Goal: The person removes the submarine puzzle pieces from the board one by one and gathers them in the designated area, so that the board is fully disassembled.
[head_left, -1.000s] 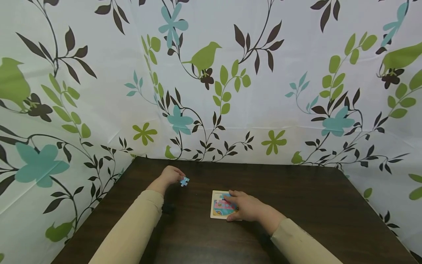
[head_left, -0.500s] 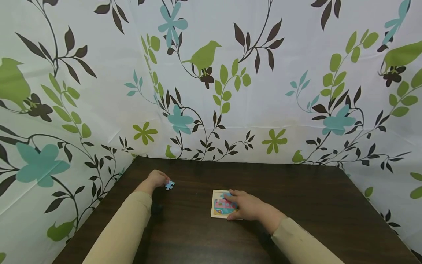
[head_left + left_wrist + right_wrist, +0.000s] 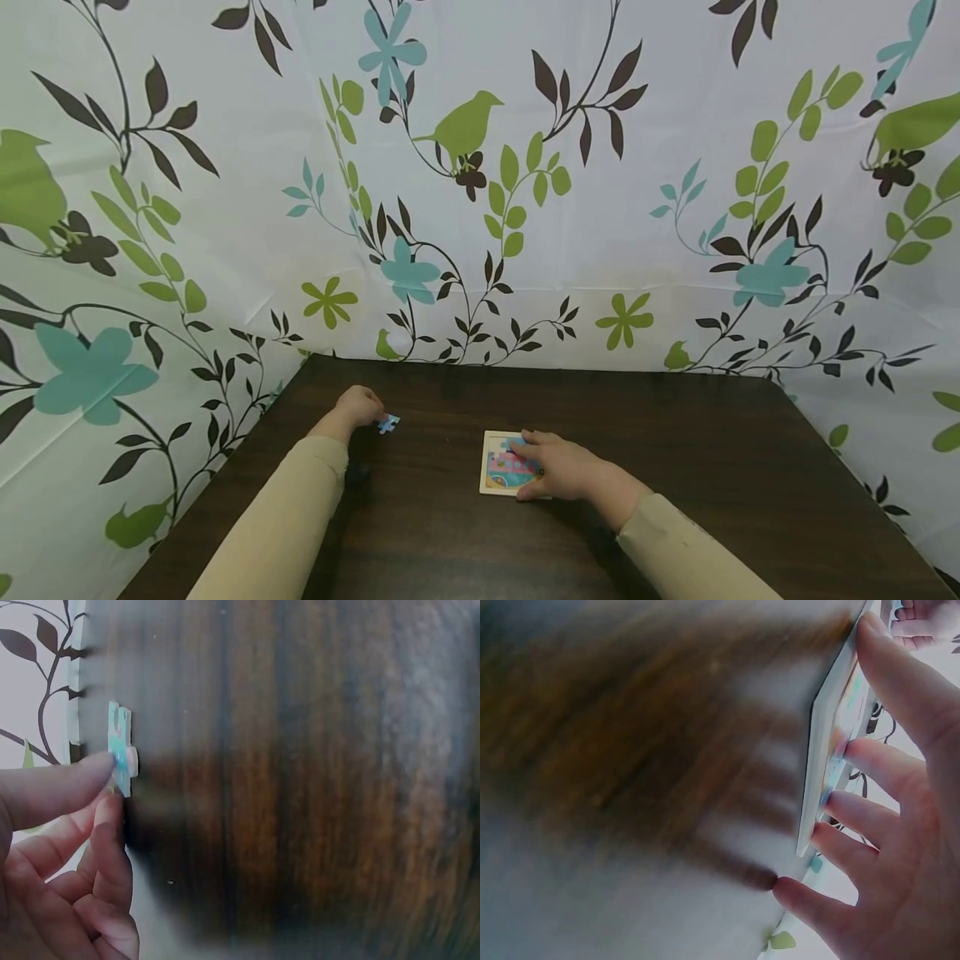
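In the head view my left hand (image 3: 358, 407) is over the left part of the table, pinching a light blue jigsaw piece (image 3: 389, 424) between thumb and fingers. Seen from the left wrist, this puzzle piece (image 3: 123, 727) is edge-on, with the thumb against its near face and a pinkish tab sticking out. My right hand (image 3: 566, 471) lies with spread fingers across the right side of a small square jigsaw puzzle in a pale frame (image 3: 483, 475). Pink and blue pieces show inside it. From the right wrist, several fingertips touch the puzzle and its frame (image 3: 819, 727), and one reaches the tabletop.
The dark wooden table (image 3: 465, 542) stretches around both hands. Behind it and along the sides hangs a white cloth (image 3: 555, 250) printed with leaves, birds and flowers, meeting the table's back edge.
My left hand has moved left, away from the puzzle, carrying the jigsaw piece; over the last half second it has hardly shifted. My right hand has stayed on the puzzle.
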`<state>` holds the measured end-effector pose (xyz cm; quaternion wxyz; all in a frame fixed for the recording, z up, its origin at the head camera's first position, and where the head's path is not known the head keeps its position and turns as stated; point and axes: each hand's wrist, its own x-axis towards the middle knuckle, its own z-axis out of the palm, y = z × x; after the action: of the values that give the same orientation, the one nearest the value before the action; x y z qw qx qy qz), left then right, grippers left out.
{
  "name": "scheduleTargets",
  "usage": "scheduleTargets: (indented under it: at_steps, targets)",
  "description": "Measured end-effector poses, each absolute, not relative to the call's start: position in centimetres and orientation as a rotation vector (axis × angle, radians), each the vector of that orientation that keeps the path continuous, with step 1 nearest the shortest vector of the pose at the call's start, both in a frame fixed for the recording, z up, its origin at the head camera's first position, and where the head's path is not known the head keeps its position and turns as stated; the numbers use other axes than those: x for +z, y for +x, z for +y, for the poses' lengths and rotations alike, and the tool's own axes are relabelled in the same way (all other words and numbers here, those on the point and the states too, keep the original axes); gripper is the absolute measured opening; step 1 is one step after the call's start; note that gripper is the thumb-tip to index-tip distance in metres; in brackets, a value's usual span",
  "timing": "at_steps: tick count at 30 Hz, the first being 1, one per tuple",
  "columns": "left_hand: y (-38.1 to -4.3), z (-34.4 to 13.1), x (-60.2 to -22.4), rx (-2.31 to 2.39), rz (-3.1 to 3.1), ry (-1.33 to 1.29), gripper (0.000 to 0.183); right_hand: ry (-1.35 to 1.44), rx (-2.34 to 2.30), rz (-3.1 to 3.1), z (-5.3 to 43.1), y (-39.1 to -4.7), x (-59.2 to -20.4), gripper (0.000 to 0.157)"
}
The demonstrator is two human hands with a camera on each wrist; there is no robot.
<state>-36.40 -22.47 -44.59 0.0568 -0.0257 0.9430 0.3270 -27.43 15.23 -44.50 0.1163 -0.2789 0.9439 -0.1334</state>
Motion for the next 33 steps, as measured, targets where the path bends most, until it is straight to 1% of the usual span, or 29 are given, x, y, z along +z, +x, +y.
scheduleTargets:
  at_steps: [6, 14, 18, 20, 23, 29, 33]
  targets:
    - [-36.2, -22.4, -44.7, 0.936, 2.899, -0.076, 0.012, -0.822, -0.408, 2.762, 15.2, -27.3, -44.5, 0.083]
    - [-36.1, -22.3, -44.6, 0.905, 2.909, -0.126, 0.015, -0.822, -0.416, 2.764, 15.3, -27.2, -44.4, 0.082]
    - [-36.1, -21.3, -44.1, 0.921, 2.939, -0.165, 0.015, -0.828, -0.413, 2.767, 15.4, -27.3, -44.5, 0.082]
    - [-36.1, -20.0, -43.4, 0.937, 2.967, -0.161, 0.015, -0.834, -0.408, 2.77, 15.4, -27.4, -44.5, 0.083]
    - [-36.0, -17.3, -42.3, 0.934, 3.004, -0.081, 0.016, -0.842, -0.403, 2.774, 15.4, -27.4, -44.6, 0.083]
    - [-35.0, -10.8, -41.8, 0.892, 2.957, 0.263, 0.013, -0.842, -0.43, 2.766, 15.5, -27.5, -44.6, 0.084]
    - [-34.0, -7.0, -42.3, 0.886, 2.856, 0.445, 0.013, -0.806, -0.508, 2.763, 15.5, -27.6, -44.7, 0.096]
